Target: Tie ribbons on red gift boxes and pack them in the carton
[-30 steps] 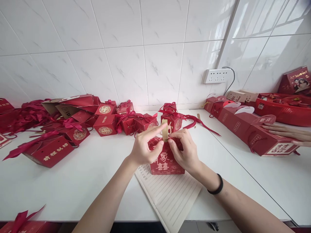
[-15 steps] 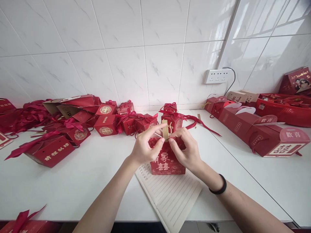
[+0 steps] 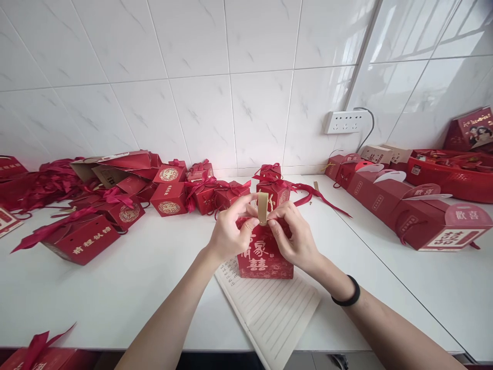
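Observation:
A red paper gift box [image 3: 265, 262] with pale printed characters stands upright in front of me on an open lined notebook [image 3: 275, 313]. A gold tag strip [image 3: 263, 206] rises from its top edge. My left hand [image 3: 234, 230] is closed at the left of the tag, thumb and fingers pinched together. From the right, my right hand [image 3: 292, 234] pinches close to the tag's base. A thin string seems to run between both pinches; fingers partly hide it. A black band [image 3: 348, 293] circles my right wrist.
Red boxes with ribbons [image 3: 169, 198] line the wall side and left of the white table [image 3: 173, 288]. Larger red boxes [image 3: 408, 210] and a red basket [image 3: 454, 177] stand at right. A power strip [image 3: 345, 122] is on the tiled wall.
My left index finger has curled back from across the gold tag. The tag now looks broader and faces me more. The box and right hand have barely moved.

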A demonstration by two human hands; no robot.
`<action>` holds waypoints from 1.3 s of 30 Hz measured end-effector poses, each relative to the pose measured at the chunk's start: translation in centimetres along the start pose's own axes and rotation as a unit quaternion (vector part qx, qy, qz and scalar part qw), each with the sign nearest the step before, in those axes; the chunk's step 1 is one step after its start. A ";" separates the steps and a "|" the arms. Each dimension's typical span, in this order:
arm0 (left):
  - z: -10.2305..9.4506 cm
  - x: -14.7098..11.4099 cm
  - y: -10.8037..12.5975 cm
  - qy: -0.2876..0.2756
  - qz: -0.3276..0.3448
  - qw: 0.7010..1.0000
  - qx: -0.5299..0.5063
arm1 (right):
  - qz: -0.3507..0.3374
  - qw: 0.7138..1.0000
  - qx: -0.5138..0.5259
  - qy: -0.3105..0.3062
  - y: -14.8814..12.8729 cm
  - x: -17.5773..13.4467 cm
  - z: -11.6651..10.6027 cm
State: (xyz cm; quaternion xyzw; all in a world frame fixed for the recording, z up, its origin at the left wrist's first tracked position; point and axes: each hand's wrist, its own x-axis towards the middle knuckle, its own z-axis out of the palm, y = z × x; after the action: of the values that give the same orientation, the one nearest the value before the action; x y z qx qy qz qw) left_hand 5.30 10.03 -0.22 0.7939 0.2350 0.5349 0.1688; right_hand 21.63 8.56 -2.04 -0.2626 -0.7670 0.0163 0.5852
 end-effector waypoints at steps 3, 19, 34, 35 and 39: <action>-0.1 0.0 -0.1 -0.013 -0.002 1.000 -0.022 | 0.000 1.000 0.007 0.004 0.1 0.0 0.0; -0.5 0.1 -0.3 -0.039 -0.003 0.996 -0.086 | 0.022 0.999 0.017 0.026 0.0 -0.1 0.2; -3.4 -4.4 1.5 -0.021 -0.370 0.912 -0.178 | 0.396 0.870 -0.197 -0.217 4.5 -0.3 -0.7; -4.1 -4.0 2.3 0.027 -0.394 0.895 -0.208 | 0.394 0.865 -0.202 -0.238 4.6 -0.7 -0.4; -7.6 -3.3 6.6 0.215 -0.473 0.798 -0.305 | 0.364 0.848 -0.216 -0.318 4.3 -1.9 0.6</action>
State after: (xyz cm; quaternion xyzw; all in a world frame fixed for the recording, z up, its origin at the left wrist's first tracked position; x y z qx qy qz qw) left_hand -1.57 2.84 3.43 0.3561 0.4363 0.5897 0.5788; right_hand 23.07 11.58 -5.35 -0.6233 -0.7447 0.1444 0.1898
